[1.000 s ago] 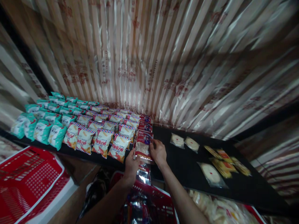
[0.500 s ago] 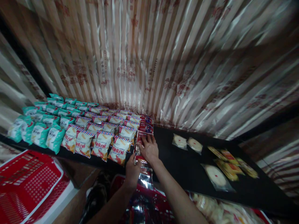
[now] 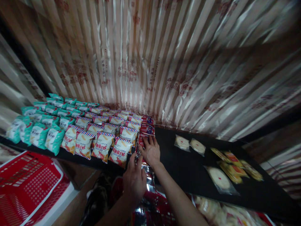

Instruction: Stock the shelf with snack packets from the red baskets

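A strip of dark red snack packets (image 3: 147,129) runs from the back of the black table toward me and hangs over its front edge. My right hand (image 3: 150,151) lies on the strip with its fingers spread, pressing on a packet. My left hand (image 3: 134,175) is at the table's front edge, fingers stretched out and touching the strip's left side. Just left of the strip stand rows of white snack bags (image 3: 121,151) with striped edges. The part of the strip under my hands is hidden.
Turquoise bags (image 3: 39,134) stand in rows at the far left. Clear-wrapped round pale items (image 3: 219,178) and yellow packets (image 3: 231,172) lie on the black table (image 3: 181,169). A red basket (image 3: 30,188) is at lower left. A striped foil-like sheet (image 3: 150,62) hangs behind.
My left hand has loosened its grip on the near part of the strip and its fingers now reach forward. My right hand stays pressed on the packets.
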The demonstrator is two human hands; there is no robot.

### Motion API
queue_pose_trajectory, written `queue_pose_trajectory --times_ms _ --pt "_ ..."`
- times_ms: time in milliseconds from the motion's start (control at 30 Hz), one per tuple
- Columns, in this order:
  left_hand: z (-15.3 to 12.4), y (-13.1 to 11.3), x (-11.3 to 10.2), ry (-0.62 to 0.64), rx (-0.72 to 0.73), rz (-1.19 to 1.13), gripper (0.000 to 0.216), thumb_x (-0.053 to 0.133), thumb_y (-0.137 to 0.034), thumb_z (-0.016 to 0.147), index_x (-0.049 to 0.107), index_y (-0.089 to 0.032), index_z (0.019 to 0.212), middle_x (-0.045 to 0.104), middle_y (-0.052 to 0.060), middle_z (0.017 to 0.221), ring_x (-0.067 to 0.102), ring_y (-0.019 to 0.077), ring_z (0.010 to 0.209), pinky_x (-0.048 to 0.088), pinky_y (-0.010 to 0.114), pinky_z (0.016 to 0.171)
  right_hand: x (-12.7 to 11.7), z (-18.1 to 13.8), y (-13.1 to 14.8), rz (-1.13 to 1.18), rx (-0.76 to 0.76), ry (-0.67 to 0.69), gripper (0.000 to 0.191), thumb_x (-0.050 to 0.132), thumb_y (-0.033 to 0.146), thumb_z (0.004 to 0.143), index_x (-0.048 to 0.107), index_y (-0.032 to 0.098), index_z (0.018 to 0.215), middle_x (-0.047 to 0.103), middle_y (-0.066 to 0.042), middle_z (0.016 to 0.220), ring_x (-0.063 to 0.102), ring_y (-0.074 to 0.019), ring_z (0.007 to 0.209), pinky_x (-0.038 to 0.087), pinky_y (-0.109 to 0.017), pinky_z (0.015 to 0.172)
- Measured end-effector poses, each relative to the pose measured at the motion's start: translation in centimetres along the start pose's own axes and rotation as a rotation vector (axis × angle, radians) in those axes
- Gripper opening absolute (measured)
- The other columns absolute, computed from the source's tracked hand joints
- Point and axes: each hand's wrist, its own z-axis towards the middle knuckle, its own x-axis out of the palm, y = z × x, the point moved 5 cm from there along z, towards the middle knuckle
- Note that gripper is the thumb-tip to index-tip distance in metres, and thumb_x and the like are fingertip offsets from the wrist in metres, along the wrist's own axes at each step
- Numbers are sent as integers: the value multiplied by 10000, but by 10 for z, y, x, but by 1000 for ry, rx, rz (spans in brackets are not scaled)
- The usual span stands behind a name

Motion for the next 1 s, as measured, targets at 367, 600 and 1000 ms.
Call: queue_pose_trajectory --times_ms 367,600,1000 --pt "0 7 26 16 334 339 402 378 -104 807 536 -82 1175 580 156 1207 509 266 1146 438 415 964 6 0 -2 -3 -8 -26 514 488 463 793 500 237 1254 399 -115 1400 266 -306 1318 234 -444 1036" --pt "-1 -4 17 -27 366 406 320 428 -86 795 597 -118 1065 611 133 1112 547 261 1062 481 406 897 3 1 1 -17 -20 -50 501 476 467 804 520 212 1234 409 -134 1386 263 -310 1318 189 -472 1051" --pt "-56 -8 -5 -23 510 -42 295 353 -109 849 609 -148 990 654 90 969 592 175 932 495 316 848 -45 -68 -12 333 -24 -356 342 424 279 840 585 151 1113 578 -124 1197 497 -217 1123 395 -374 959"
